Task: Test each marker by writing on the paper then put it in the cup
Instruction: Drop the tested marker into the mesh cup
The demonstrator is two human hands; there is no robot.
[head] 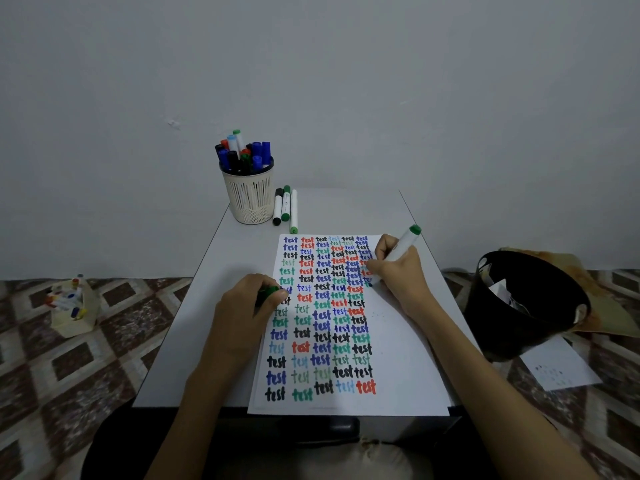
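gripping green marker [403, 245] in right hand [398, 268], tip down on paper [398, 358] just below the fingers; pinching green cap [268, 293] in left hand [242, 306], pinning the sheet's edge. keep strokes light, finish the word, recap firmly. counted: one marker held, one cap, three markers [285, 207] lying beside one cup [249, 199], well beyond both grips.
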